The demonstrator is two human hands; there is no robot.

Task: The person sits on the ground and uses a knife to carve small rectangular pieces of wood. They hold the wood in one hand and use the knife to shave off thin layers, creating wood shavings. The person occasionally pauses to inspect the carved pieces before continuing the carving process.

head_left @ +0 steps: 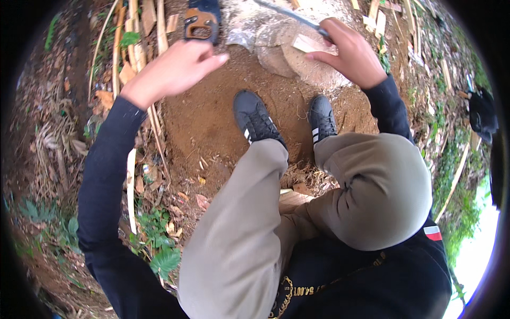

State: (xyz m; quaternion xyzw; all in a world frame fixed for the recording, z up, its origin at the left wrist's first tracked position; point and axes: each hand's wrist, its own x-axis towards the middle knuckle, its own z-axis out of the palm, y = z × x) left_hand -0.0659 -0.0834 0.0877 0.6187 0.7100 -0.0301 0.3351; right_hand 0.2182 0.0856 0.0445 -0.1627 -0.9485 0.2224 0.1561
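Observation:
My right hand [350,53] is closed around the end of a long, thin grey tool [289,15], which slants to the far left and out of view; its kind is unclear. Below that hand a small pale wood piece [304,43] lies on a round, dusty wood slab or stump [287,61]. My left hand [178,69] hovers at the near side of a handsaw [201,24] with a brown handle. Its thumb stretches out to the right and the other fingers curl loosely, with nothing visible in them.
Long wood strips [135,42] lie on the ground at the far left, and more offcuts [374,21] at the far right. My shoes [255,114] stand on bare brown soil [202,117]. Leafy plants [164,260] grow at left. A black bag-like object [482,114] is at the right edge.

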